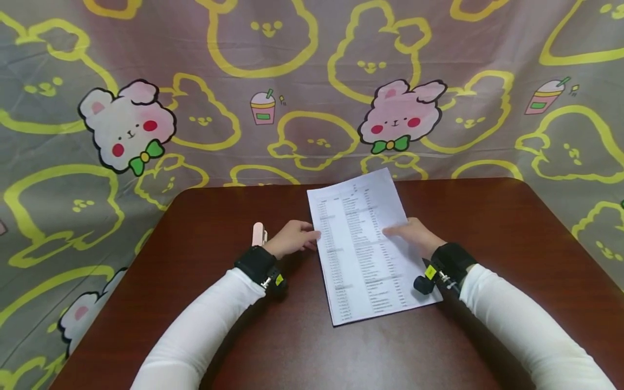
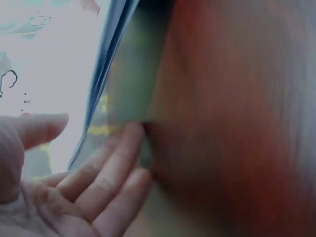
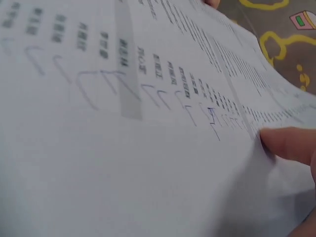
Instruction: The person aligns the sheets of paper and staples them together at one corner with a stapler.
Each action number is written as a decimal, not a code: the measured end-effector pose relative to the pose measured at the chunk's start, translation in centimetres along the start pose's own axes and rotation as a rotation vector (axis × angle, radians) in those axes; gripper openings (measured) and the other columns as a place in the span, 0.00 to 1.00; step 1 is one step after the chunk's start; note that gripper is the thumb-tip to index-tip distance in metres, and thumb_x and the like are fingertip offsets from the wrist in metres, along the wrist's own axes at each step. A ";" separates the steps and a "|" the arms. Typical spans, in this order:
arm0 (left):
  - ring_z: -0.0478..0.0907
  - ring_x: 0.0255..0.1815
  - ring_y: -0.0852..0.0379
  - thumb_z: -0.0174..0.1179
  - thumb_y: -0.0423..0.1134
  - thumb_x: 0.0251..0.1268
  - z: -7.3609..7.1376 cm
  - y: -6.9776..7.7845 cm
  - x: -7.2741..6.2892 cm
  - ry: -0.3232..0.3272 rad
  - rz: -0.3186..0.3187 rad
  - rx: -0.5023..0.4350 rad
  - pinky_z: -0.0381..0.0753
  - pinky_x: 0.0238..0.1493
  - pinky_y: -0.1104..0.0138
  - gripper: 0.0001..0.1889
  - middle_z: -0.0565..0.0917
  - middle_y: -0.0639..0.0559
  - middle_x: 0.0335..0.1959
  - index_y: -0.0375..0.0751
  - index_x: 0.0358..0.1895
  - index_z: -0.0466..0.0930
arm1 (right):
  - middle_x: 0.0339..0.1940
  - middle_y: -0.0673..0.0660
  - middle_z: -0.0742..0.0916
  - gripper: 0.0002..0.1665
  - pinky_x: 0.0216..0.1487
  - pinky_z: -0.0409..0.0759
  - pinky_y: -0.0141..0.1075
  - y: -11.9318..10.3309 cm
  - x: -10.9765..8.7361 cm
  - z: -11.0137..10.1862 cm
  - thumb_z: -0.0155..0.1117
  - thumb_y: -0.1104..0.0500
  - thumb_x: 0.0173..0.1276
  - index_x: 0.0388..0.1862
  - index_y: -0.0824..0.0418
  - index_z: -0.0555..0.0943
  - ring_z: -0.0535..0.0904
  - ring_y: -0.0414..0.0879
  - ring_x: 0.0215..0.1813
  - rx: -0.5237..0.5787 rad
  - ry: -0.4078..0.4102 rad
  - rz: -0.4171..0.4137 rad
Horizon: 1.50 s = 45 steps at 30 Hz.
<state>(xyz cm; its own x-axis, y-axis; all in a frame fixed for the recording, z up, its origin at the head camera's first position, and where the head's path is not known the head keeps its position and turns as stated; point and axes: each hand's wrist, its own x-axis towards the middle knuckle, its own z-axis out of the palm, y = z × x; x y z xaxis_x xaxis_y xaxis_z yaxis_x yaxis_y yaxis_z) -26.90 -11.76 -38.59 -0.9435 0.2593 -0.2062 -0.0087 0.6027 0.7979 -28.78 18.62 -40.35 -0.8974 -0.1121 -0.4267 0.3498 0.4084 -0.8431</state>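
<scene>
A stack of printed sheets (image 1: 361,254) is held at a slant over the table, rows of text facing up. My right hand (image 1: 414,235) pinches it near the right edge, thumb on the printed face and the other fingers hidden behind. In the right wrist view, handwritten tick marks line the paper (image 3: 148,168) beside the printed rows. At the left edge is my left hand (image 1: 294,238), its thumb and fingers spread apart around that edge in the left wrist view. A pale pink stapler (image 1: 259,234) stands just left of this hand, partly hidden behind the wrist.
The dark brown wooden table (image 1: 487,216) spreads under both arms. Behind its far edge hangs a grey cloth (image 1: 302,70) with yellow outlines and cartoon rabbits. Both wrists wear black bands (image 1: 255,264) with small cameras.
</scene>
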 end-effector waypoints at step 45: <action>0.78 0.14 0.56 0.62 0.40 0.67 1.5 0.4 1.0 0.095 -0.128 0.250 0.77 0.18 0.67 0.11 0.79 0.47 0.16 0.36 0.29 0.79 | 0.33 0.58 0.86 0.25 0.34 0.78 0.38 0.8 -0.6 -1.4 0.70 0.51 0.63 0.51 0.69 0.81 0.82 0.50 0.30 -0.493 0.012 -0.243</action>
<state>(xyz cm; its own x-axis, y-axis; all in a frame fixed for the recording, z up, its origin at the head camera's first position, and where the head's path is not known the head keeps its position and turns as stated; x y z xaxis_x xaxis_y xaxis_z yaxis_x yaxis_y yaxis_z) -27.32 -10.08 -39.30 -0.9669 0.1042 -0.2328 -0.0592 0.7960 0.6024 -28.34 20.26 -40.27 -0.9407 -0.2469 -0.2326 -0.0328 0.7487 -0.6622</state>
